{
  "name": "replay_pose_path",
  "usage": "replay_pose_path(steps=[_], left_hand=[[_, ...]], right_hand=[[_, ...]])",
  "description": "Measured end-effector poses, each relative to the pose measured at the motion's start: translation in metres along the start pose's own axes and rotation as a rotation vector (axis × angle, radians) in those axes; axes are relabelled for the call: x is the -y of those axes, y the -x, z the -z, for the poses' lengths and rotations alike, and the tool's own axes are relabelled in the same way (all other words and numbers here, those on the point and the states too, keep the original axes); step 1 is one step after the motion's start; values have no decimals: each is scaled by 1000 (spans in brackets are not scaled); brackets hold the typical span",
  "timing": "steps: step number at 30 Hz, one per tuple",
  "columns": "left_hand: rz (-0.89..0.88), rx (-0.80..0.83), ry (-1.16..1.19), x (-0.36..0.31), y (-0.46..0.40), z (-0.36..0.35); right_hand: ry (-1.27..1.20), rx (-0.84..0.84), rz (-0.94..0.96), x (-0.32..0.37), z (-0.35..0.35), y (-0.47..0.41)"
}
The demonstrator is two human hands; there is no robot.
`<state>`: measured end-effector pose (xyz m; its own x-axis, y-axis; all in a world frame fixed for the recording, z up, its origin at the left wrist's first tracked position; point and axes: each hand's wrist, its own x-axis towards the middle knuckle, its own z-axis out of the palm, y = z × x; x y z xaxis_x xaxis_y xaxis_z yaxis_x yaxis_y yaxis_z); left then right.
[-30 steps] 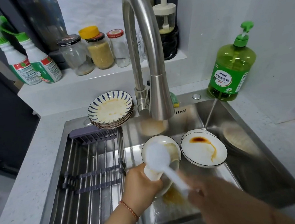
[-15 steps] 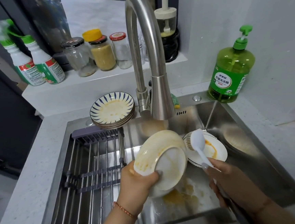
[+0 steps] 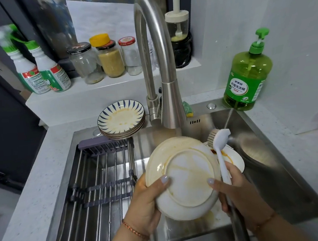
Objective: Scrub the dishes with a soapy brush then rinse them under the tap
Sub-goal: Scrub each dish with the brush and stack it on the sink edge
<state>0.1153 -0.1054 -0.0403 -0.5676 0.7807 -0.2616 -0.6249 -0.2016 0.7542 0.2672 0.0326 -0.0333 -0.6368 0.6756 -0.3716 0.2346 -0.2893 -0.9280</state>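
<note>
Steel sink (image 3: 274, 177): my left hand (image 3: 144, 204) grips stained white plate (image 3: 184, 177), underside up; right hand (image 3: 237, 192) clasps brush (image 3: 219, 149), handle upright, bristles left.

Brushed steel sink (image 3: 274, 177) and tap (image 3: 154, 49), glossy glazed plate (image 3: 186, 177), white plastic brush (image 3: 219, 144)

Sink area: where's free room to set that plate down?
Free: the drying rack left of the held plate, and the countertop left of the sink. Crowded: the basin's right half, with a stained plate and a bowl.
</note>
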Motion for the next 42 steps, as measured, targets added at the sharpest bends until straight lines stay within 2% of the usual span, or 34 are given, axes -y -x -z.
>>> replay_pose_path(steps=[3,6,9,15,18,20,22,27,30,36,42], left_hand=[[57,56,-140,-17,-4,6],[89,72,-409,-32,-12,5],[101,160,-649,-42,-18,-1],[242,352,-697,-58,-23,-8],[203,390,-905,-54,-24,-12],[142,375,-1085,-47,-23,-13],[109,336,-1152,-42,-22,-12],[14,85,-1298,-31,-27,0],[-38,-28,-1376,-26,-29,8],[-91,-111,-1382,-10,-32,18],[-144,-85,-1263,-3,-32,20]], right_hand=[[125,81,52,9,7,-1],[308,145,85,20,11,-3],[442,206,129,28,13,-4],[576,289,151,40,20,-4],[758,319,175,43,18,-2],[803,322,174,42,15,-3],[746,301,171,38,14,-5],[645,116,104,24,28,-3],[711,170,58,16,29,4],[786,320,188,17,-15,27],[914,402,204,20,-29,41]])
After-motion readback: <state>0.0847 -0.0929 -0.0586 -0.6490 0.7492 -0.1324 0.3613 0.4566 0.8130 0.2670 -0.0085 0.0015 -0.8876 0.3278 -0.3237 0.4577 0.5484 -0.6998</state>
